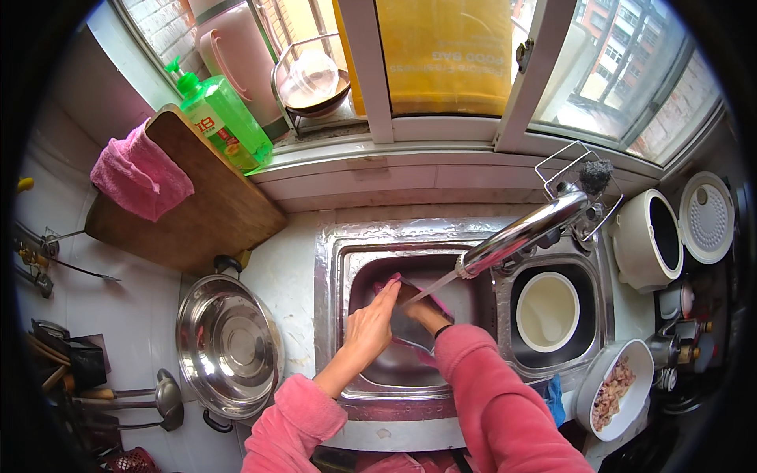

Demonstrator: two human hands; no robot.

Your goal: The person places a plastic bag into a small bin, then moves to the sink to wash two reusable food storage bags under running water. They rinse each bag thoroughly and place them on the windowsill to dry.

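In the left basin of the steel sink (467,349), my left hand (369,322) grips the edge of a pink-edged thing (440,304), partly see-through. Its exact kind is unclear. My right hand (421,310) reaches into or against the same thing, its fingers mostly hidden. A stream of water (437,285) runs from the chrome faucet (526,227) onto this spot. Over in the right basin stands a cream-coloured pot (520,313) with pale liquid in it.
Left of the sink are a two-handled steel pot (192,337) and a wooden cutting board (219,207) with a pink cloth (142,171). A white bowl of cut meat (636,396) stands at the right front, near a blue cloth (554,401). Behind it is an open rice cooker (641,248).
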